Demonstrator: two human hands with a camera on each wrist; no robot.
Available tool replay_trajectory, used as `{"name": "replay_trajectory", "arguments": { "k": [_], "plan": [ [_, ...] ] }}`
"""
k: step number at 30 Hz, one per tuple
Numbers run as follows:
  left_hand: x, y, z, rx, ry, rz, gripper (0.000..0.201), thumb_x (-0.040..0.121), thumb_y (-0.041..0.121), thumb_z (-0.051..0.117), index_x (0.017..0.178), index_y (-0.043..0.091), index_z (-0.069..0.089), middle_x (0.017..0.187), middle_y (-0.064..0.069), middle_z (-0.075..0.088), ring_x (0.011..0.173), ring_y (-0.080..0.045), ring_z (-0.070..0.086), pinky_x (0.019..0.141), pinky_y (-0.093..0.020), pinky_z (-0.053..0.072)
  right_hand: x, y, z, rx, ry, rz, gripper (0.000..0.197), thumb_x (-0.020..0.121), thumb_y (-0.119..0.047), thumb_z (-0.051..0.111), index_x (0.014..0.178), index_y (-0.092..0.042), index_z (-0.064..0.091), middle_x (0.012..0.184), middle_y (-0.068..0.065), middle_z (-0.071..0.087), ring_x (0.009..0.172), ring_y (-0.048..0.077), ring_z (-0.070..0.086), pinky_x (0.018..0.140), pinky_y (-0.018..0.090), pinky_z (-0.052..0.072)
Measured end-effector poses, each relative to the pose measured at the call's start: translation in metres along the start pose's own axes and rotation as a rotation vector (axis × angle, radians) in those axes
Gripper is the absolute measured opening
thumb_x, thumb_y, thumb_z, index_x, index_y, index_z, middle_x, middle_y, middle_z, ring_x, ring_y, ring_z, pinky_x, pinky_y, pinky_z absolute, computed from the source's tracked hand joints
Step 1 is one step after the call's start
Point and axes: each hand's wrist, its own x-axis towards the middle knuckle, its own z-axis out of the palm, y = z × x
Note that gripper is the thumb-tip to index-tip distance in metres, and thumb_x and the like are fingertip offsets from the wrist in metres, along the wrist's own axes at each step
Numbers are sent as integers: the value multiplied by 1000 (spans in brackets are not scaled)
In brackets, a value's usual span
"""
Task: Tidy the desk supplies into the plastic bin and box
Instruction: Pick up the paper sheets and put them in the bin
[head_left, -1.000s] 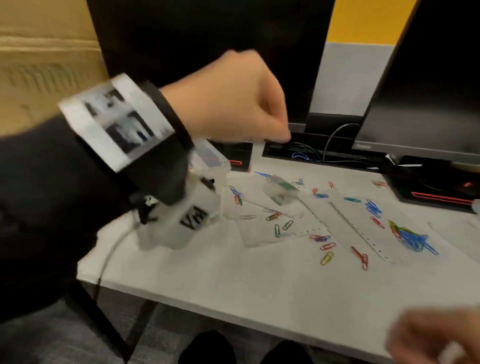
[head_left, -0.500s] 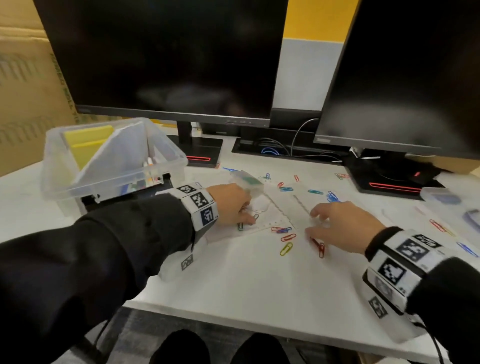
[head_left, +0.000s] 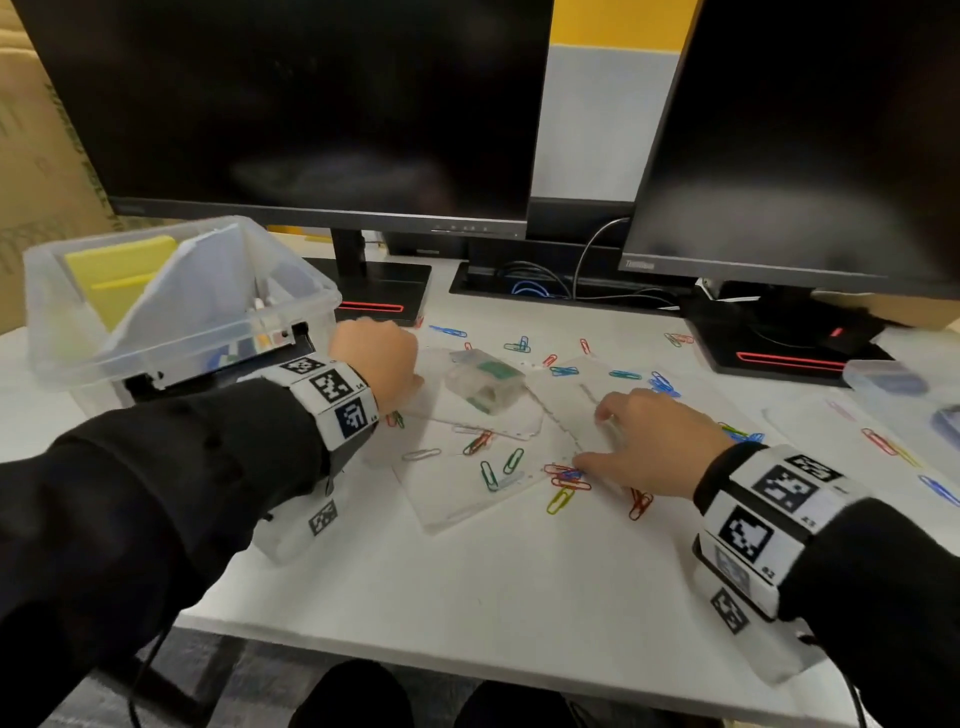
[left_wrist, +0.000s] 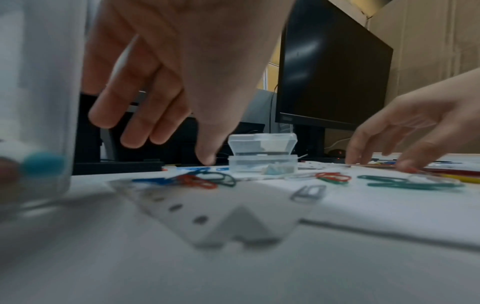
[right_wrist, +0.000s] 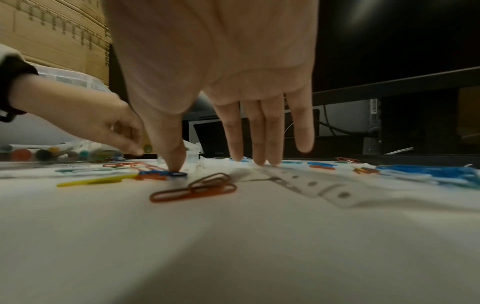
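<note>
Coloured paper clips (head_left: 488, 470) lie scattered over punched clear sleeves (head_left: 467, 493) on the white desk. A small clear box (head_left: 485, 382) stands with its lid up in the middle (left_wrist: 262, 154). The plastic bin (head_left: 176, 312) at left holds yellow pads and paper. My left hand (head_left: 382, 358) hovers between bin and box, fingers relaxed, thumb tip down by the clips, holding nothing (left_wrist: 168, 152). My right hand (head_left: 597, 439) is spread flat; its thumb presses a blue clip (right_wrist: 176, 174) and its fingertips (right_wrist: 259, 160) touch a sleeve.
Two dark monitors (head_left: 311, 104) on black stands (head_left: 384, 291) rise behind, with cables between them. Another clear container (head_left: 893, 384) sits at the right edge. Cardboard (head_left: 41, 156) stands at left. The desk's front edge (head_left: 467, 660) is near my body.
My left hand came down from in front of the camera to the desk and shifted left of the small box. My right hand came forward onto the clips and sleeves.
</note>
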Motion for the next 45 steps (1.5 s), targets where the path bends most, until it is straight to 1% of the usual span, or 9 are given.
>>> {"name": "replay_trajectory", "arguments": {
  "k": [5, 12, 18, 22, 25, 31, 37, 42, 45],
  "plan": [
    [5, -5, 19, -84, -166, -34, 63, 83, 71, 36, 71, 11, 48, 64, 1, 45, 64, -15, 49, 56, -24, 36, 4, -4, 0, -49, -21, 19, 61, 80, -53, 57, 126, -15, 44, 116, 5, 49, 99, 19, 50, 79, 28, 43],
    [9, -6, 20, -253, -246, -18, 56, 85, 64, 42, 62, 14, 39, 63, 0, 42, 77, -19, 50, 56, -22, 35, 4, -2, 0, -25, -5, 30, 47, 81, -35, 62, 122, -15, 48, 117, 6, 51, 101, 21, 51, 81, 27, 43],
    [7, -2, 17, -378, -239, -37, 43, 90, 50, 47, 82, 8, 46, 65, 0, 43, 79, -17, 50, 49, -17, 31, 6, 0, 1, 124, 94, 94, 27, 86, -19, 53, 113, -13, 56, 108, 6, 59, 93, 21, 57, 80, 28, 48],
    [6, -1, 17, -461, -218, -43, 33, 93, 37, 48, 99, 6, 57, 86, -5, 53, 82, -18, 50, 70, -23, 41, 5, 1, -2, 145, 163, 118, 25, 88, -12, 49, 110, -11, 59, 103, 8, 62, 90, 23, 59, 81, 31, 51],
    [5, 0, 13, -605, -156, -74, 36, 93, 32, 49, 111, 2, 57, 93, -7, 52, 85, -19, 49, 74, -24, 41, 3, 3, -5, 169, 286, 137, 26, 88, -8, 45, 109, -10, 59, 94, 8, 57, 82, 23, 52, 75, 32, 48],
    [-3, -2, -13, -884, 177, -62, 17, 83, 15, 66, 96, 12, 54, 93, -4, 54, 82, -19, 54, 70, -26, 44, -6, 4, -10, 242, 453, 177, 32, 87, -12, 45, 118, -12, 54, 98, 7, 50, 82, 20, 42, 70, 31, 38],
    [-13, -1, -45, -767, 363, 88, 8, 84, 15, 62, 87, 22, 65, 88, 4, 52, 80, -14, 48, 72, -27, 43, -11, 2, -9, 309, 610, 146, 23, 89, -22, 41, 99, -8, 56, 91, 1, 40, 76, 21, 43, 66, 30, 34],
    [-16, 8, -48, -795, 363, 174, 23, 88, 10, 55, 103, 21, 69, 115, -1, 61, 95, -17, 54, 79, -21, 39, -12, 2, -12, 402, 683, 134, 15, 93, -18, 37, 102, -9, 45, 88, 5, 50, 74, 24, 49, 64, 33, 38],
    [-13, 11, -42, -884, 389, 202, 49, 82, 5, 63, 126, 24, 52, 100, 4, 53, 82, -12, 51, 65, -9, 38, -13, 1, -12, 470, 710, 114, 17, 94, -14, 37, 110, -8, 40, 89, 8, 56, 72, 27, 54, 64, 39, 46]
  ]
}}
